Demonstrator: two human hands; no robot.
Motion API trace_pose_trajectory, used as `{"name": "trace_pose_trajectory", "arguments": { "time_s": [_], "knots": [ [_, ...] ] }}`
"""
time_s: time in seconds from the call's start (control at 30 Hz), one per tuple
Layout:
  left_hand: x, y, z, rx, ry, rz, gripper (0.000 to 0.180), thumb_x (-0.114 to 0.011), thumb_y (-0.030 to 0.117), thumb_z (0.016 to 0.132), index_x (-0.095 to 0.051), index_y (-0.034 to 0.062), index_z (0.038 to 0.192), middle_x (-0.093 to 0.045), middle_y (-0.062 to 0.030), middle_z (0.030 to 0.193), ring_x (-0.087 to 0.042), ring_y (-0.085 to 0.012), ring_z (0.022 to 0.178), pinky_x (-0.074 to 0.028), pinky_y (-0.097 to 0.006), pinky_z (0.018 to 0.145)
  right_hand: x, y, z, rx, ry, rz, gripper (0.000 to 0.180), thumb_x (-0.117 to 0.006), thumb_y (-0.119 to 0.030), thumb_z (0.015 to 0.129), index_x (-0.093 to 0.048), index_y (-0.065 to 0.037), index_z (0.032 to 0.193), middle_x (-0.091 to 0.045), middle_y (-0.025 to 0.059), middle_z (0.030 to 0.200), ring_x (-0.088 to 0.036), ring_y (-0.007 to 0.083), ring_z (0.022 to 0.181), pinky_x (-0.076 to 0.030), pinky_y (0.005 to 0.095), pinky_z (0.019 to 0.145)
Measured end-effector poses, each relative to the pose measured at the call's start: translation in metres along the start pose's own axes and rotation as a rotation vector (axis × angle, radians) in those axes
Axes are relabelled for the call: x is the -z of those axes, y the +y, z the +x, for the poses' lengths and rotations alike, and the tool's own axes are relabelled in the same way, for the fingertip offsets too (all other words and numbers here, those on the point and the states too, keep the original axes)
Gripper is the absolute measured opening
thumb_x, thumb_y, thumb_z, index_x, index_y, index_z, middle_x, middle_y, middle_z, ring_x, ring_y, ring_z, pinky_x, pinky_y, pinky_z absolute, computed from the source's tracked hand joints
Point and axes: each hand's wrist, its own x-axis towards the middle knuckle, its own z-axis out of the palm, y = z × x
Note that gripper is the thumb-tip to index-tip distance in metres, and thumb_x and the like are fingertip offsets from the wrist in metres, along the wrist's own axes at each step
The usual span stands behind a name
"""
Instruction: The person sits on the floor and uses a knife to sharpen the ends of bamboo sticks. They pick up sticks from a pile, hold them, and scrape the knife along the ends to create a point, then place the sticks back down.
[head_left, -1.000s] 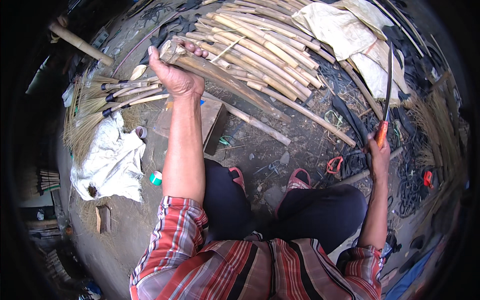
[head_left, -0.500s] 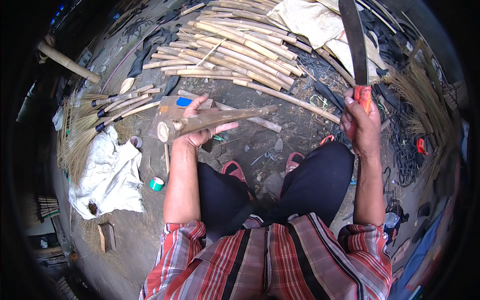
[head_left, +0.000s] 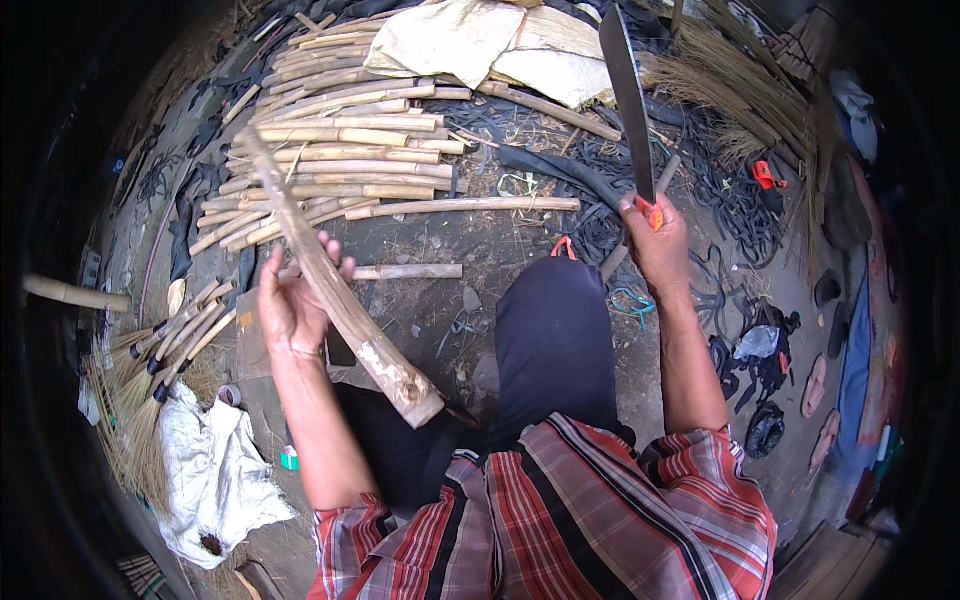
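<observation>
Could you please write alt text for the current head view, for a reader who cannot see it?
A person's right hand grips a machete, its blade pointing away, while a wooden stick crosses their open left hand. Beyond lie cut poles and pale sacking, with straw brooms to the left.

No readable text or numbers

Wht cloth (head_left: 215, 475) nr straw brooms (head_left: 122, 415) on L, beige sacking (head_left: 450, 45) up top, blk strips (head_left: 738, 195) R
</observation>
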Motion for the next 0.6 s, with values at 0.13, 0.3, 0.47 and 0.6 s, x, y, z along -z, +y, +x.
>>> {"name": "trace_pose_trajectory", "arguments": {
  "time_s": [0.13, 0.3, 0.47, 0.6],
  "knots": [
    [-0.002, 0.021, 0.091, -0.364, 0.275, 0.342, 0.020, -0.065, 0.021, 0.101, -0.061, 0.0039, 0.093, -0.063, -0.0071, 0.082, -0.060, -0.0201, 0.074, -0.055, -0.033, 0.074, 0.040, 0.062, 0.001, -0.090, 0.166, -0.151, 0.022, -0.069, -0.024, 0.094, -0.067, -0.003, 0.091, -0.059, -0.0007, 0.070, -0.056, 0.0101, 0.067, -0.044, 0.0305, 0.061],
    [-0.021, 0.011, 0.147, -0.475, 0.232, 0.347, 0.036, -0.071, 0.019, 0.097, -0.058, -0.0030, 0.122, -0.065, -0.0184, 0.117, -0.063, -0.0306, 0.116, -0.046, -0.059, 0.108, 0.070, 0.123, -0.009, -0.219, 0.214, -0.227, 0.028, -0.071, -0.031, 0.090, -0.068, -0.004, 0.093, -0.068, 0.0126, 0.077, -0.064, 0.0232, 0.071, -0.050, 0.0385, 0.069],
    [-0.030, -0.010, 0.165, -0.566, 0.305, 0.396, 0.041, -0.068, 0.037, 0.099, -0.061, -0.0022, 0.110, -0.068, -0.0176, 0.109, -0.063, -0.0303, 0.115, -0.045, -0.063, 0.106, 0.087, 0.163, -0.038, -0.359, 0.188, -0.284, 0.030, -0.067, -0.035, 0.090, -0.069, -0.006, 0.097, -0.070, 0.0171, 0.082, -0.069, 0.0322, 0.080, -0.051, 0.0438, 0.075],
    [-0.016, -0.053, 0.184, -0.459, 0.268, 0.324, 0.037, -0.069, 0.036, 0.098, -0.065, -0.0010, 0.097, -0.068, -0.0180, 0.108, -0.061, -0.0309, 0.115, -0.044, -0.066, 0.106, 0.075, 0.181, -0.052, -0.506, 0.181, -0.334, 0.029, -0.067, -0.032, 0.090, -0.069, -0.004, 0.096, -0.069, 0.0189, 0.082, -0.069, 0.0365, 0.082, -0.051, 0.0455, 0.076]
  ]
}}
